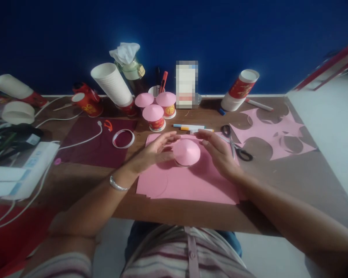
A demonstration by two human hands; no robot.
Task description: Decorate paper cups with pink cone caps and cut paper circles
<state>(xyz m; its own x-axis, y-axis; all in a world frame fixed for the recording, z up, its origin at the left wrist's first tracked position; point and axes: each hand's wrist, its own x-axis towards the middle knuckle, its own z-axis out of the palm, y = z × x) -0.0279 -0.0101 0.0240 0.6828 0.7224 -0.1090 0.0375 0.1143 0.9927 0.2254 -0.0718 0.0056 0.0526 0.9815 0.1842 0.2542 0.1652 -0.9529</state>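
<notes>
Head view gives me a pink paper cone (pixel 187 151) near the middle of the pink sheets (pixel 188 186) on the counter (pixel 127 210), a pale rim showing beneath its near edge. I read its tip as pointing up, its long axis roughly upright. My left hand (pixel 156 150) and right hand (pixel 222 152) flank it, both open, fingers loosely curved; I can't tell whether the left thumb touches, while the right grips nothing. Farther back, three cone-topped cups (pixel 153 113) also point upward.
</notes>
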